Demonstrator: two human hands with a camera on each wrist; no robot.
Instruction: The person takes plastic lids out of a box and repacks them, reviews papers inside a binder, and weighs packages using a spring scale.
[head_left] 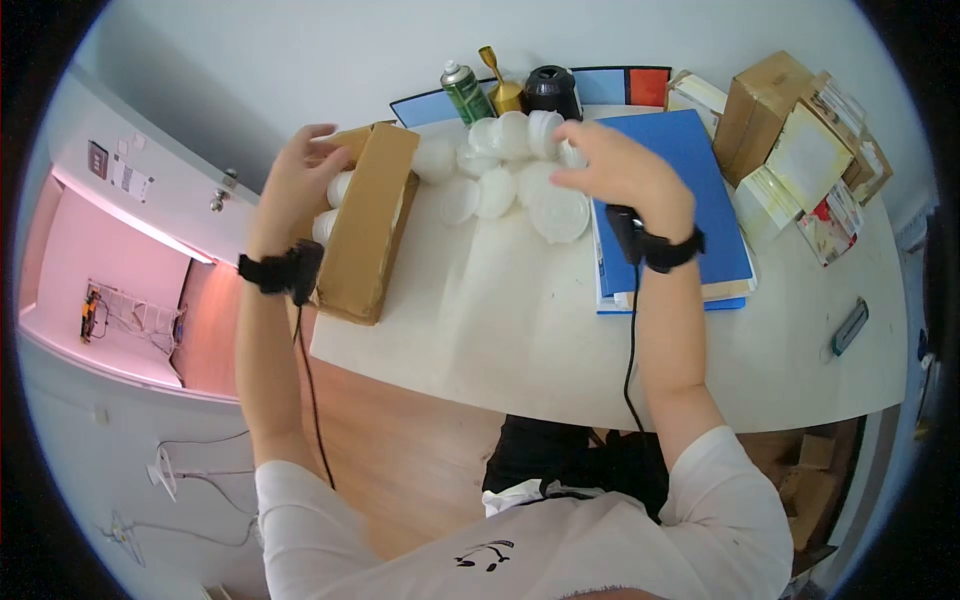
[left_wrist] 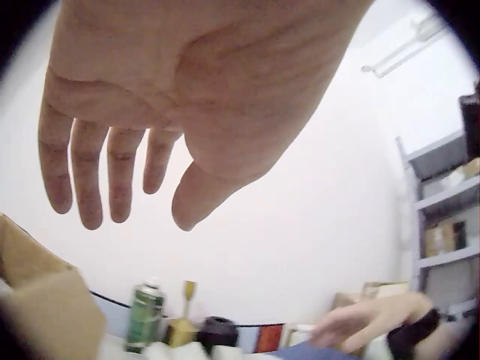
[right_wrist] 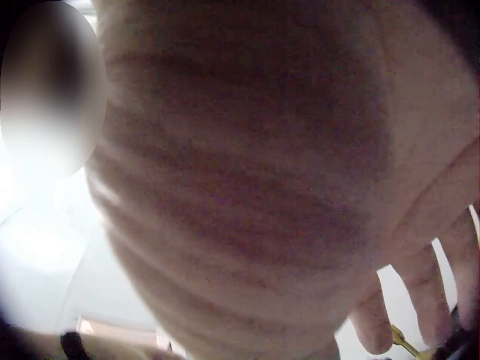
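Observation:
My left hand (head_left: 297, 185) is raised beside an open cardboard box (head_left: 372, 235) at the left of the table, its fingers spread and nothing in its grasp. Inside the box show white round pieces (head_left: 326, 226), partly hidden by the wall. In the left wrist view the palm and loosely straight fingers (left_wrist: 88, 176) stand out against the wall. A heap of translucent plastic tubs and lids (head_left: 497, 190) spreads over the middle of the table. Just right of it hovers my right hand (head_left: 630, 180), over the edge of a blue binder (head_left: 690, 225), holding nothing, with fingers toward the heap.
Behind the heap stand a green spray can (head_left: 466, 92), a gold candlestick-like piece (head_left: 507, 95) and a black round object (head_left: 553, 92). Cardboard boxes (head_left: 765, 105) and papers crowd the right back. A utility knife (head_left: 850, 327) lies near the right edge. Cables hang from both wrists.

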